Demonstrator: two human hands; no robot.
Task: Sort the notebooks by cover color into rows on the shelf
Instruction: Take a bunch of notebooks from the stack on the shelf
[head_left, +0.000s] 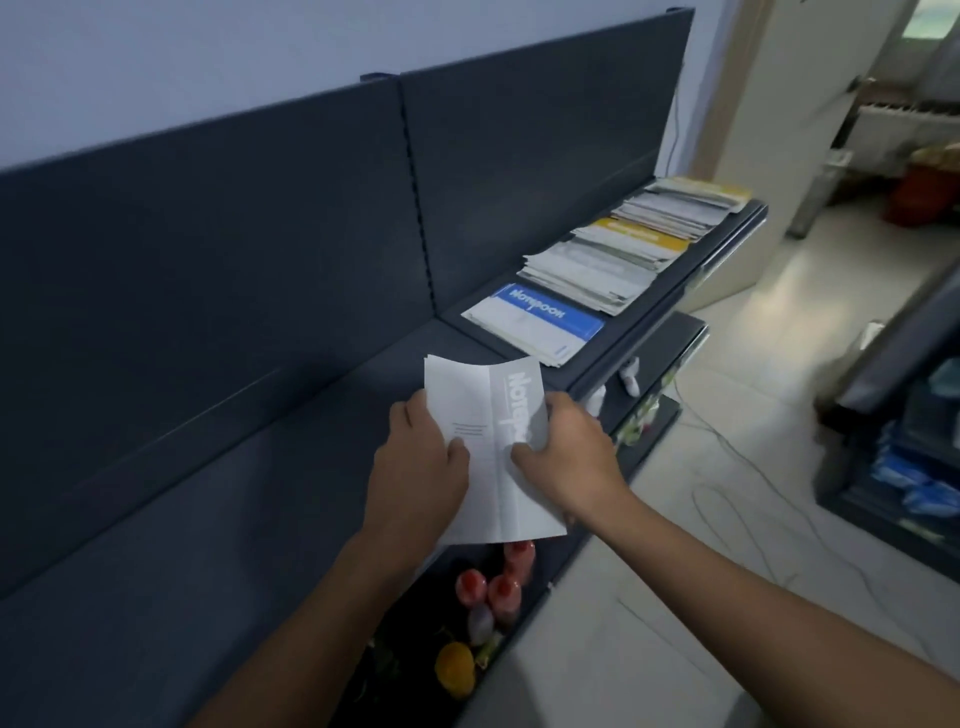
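Note:
I hold a grey-and-white notebook (488, 415) above the front edge of the dark shelf (218, 519). My left hand (421, 467) grips its left edge, thumb on the cover. My right hand (566, 457) grips its right side, fingers curled over the grey band with the title. Further along the shelf lies a blue-and-white notebook (535, 325) on a small pile. Behind it sits a thick stack of grey notebooks (592, 275), then a yellow-covered notebook (641, 236) and another stack (680, 205).
A dark back panel (260, 234) rises behind the shelf. A lower shelf holds red-capped bottles (498, 587) and a yellow object (454, 667). Cables (727, 467) trail on the tiled floor at right, where another dark rack (893, 441) stands.

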